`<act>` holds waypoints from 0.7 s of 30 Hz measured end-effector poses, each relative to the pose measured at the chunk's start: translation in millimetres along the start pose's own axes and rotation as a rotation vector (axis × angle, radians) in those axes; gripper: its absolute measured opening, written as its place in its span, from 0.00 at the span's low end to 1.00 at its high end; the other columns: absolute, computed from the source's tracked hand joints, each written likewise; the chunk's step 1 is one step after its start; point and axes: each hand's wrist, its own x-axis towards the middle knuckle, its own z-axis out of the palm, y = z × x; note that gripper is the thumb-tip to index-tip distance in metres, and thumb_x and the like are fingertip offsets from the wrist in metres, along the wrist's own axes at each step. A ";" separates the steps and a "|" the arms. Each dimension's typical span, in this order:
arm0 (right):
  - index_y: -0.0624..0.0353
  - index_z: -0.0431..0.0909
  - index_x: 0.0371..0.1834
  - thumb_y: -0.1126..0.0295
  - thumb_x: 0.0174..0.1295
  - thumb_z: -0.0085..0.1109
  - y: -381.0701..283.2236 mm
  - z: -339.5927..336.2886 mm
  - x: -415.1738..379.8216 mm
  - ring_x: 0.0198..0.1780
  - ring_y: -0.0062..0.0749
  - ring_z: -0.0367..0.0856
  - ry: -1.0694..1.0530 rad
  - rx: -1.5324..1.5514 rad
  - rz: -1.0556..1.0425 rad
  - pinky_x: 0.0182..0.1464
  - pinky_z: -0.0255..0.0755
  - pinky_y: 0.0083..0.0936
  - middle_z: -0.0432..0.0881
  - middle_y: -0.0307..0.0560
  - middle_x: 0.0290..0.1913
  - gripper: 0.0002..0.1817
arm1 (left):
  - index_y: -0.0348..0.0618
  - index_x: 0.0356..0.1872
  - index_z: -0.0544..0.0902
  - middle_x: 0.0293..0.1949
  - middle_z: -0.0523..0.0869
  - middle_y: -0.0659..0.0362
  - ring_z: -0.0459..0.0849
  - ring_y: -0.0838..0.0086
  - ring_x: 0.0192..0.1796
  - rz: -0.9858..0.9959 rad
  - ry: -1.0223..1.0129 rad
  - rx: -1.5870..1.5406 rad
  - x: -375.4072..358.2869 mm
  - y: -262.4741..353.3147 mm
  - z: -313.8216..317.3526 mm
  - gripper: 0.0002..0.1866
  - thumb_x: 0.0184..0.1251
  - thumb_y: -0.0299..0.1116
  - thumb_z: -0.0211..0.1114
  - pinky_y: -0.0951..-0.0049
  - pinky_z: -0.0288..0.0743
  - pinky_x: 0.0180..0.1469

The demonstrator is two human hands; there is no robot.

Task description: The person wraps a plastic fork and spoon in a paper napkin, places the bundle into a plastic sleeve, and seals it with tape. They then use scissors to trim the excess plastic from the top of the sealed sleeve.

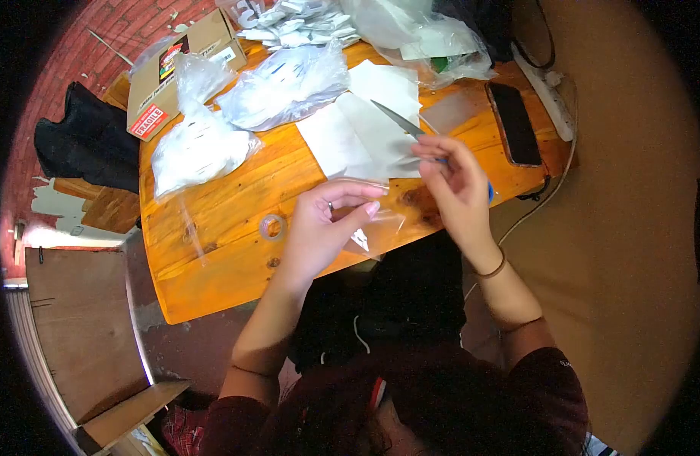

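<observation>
Near the front edge of the table my left hand [325, 224] pinches a small clear plastic bag [391, 226] between thumb and fingers. A little white piece [360, 240] shows at the bag's lower end. My right hand [461, 190] is closed on a pair of scissors [398, 119], its blades pointing up and to the left and its blue handle partly hidden by the palm. White paper sheets [333, 139] lie beyond both hands. On the wood, left of my left hand, rests a roll of clear tape [263, 228].
Clear bags of white pieces [201, 156] [289, 83] sit on the wooden table [213, 281], beside a cardboard box [156, 95]. More white packets [300, 23] are piled at the back. A phone [514, 125] lies at right, with a cable [566, 167] past the table edge.
</observation>
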 end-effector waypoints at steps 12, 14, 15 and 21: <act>0.59 0.56 0.67 0.69 0.65 0.57 -13.1 27.4 15.9 0.54 0.32 0.78 -0.433 0.482 0.495 0.54 0.74 0.27 0.75 0.58 0.57 0.29 | 0.39 0.45 0.83 0.49 0.81 0.56 0.82 0.72 0.47 0.266 -0.073 0.321 -25.9 6.9 -0.4 0.16 0.55 0.13 0.60 0.76 0.81 0.46; 0.59 0.55 0.67 0.70 0.65 0.57 -20.7 27.4 17.8 0.55 0.33 0.77 -0.489 0.507 0.592 0.55 0.74 0.27 0.75 0.58 0.57 0.30 | 0.40 0.48 0.82 0.53 0.79 0.56 0.83 0.72 0.45 0.307 -0.069 0.397 -28.9 14.8 -0.7 0.19 0.54 0.12 0.60 0.77 0.81 0.45; 0.58 0.55 0.67 0.70 0.64 0.57 -24.9 26.3 17.8 0.56 0.34 0.77 -0.515 0.560 0.663 0.55 0.74 0.27 0.75 0.57 0.57 0.30 | 0.41 0.50 0.80 0.55 0.76 0.56 0.83 0.73 0.44 0.298 -0.087 0.403 -30.4 19.1 -0.7 0.21 0.54 0.12 0.60 0.77 0.81 0.44; 0.58 0.54 0.69 0.77 0.59 0.61 -33.7 26.2 15.2 0.52 0.33 0.79 -0.424 0.699 0.425 0.53 0.75 0.25 0.75 0.56 0.56 0.36 | 0.39 0.59 0.73 0.64 0.64 0.50 0.84 0.75 0.39 0.203 -0.194 0.369 -35.4 26.0 -3.9 0.29 0.51 0.14 0.64 0.81 0.81 0.41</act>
